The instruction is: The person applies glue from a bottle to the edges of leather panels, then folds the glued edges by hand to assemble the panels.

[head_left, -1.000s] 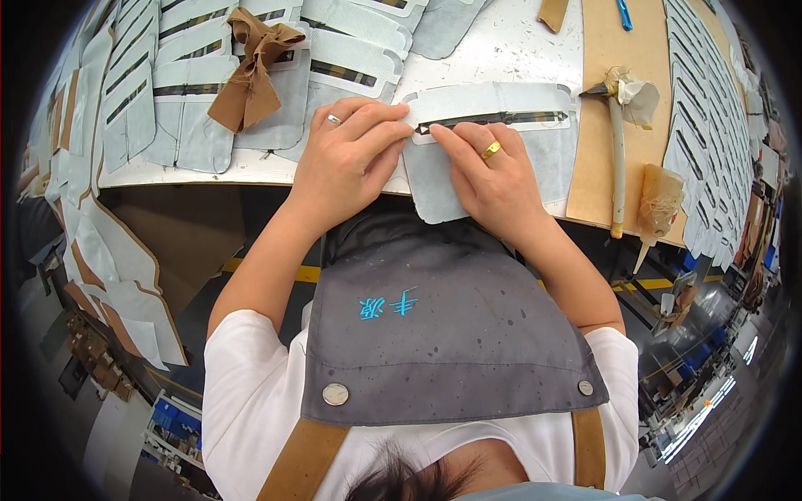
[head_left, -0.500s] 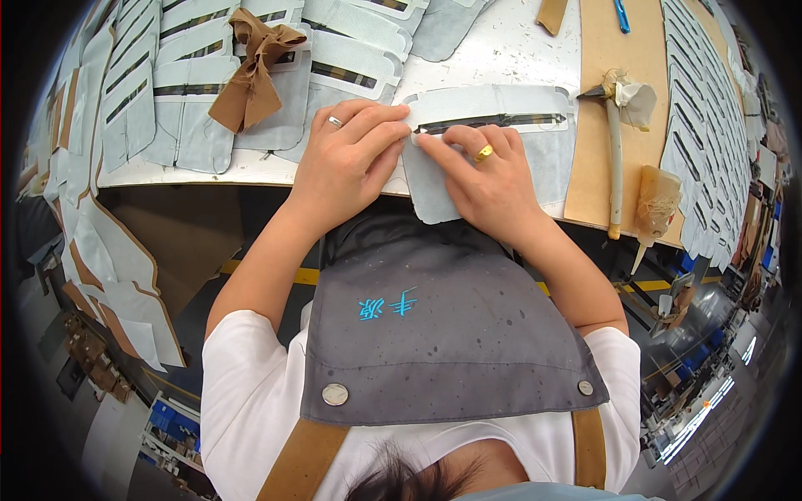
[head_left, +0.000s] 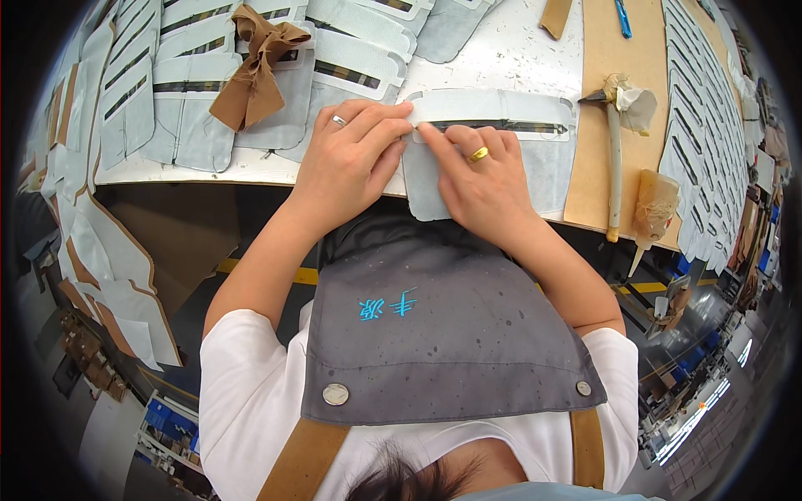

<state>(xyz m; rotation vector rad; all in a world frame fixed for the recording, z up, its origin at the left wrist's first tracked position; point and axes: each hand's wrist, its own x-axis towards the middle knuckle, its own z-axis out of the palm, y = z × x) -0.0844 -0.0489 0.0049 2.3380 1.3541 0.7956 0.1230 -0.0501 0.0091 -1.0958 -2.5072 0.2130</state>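
A pale grey fabric panel with a long, narrow dark slot lies at the table's front edge, its near part hanging slightly over. My left hand is closed at the panel's upper left corner, thumb and fingertips pinching its edge. From the other side my right hand reaches in, index fingertip pressed at the slot's left end, almost touching the left fingertips. Its other fingers curl over the slot, and its thumb is hidden beneath the hand.
More slotted grey panels overlap at the left, a knotted brown cloth strip on top. On a tan board at right lie a hammer-like tool and a glue bottle. Further right, more panels; a blue tool lies far back.
My right index fingertip has shifted slightly away from me, up to the slot's left end, and its other fingers are more curled. My left hand stays at the corner.
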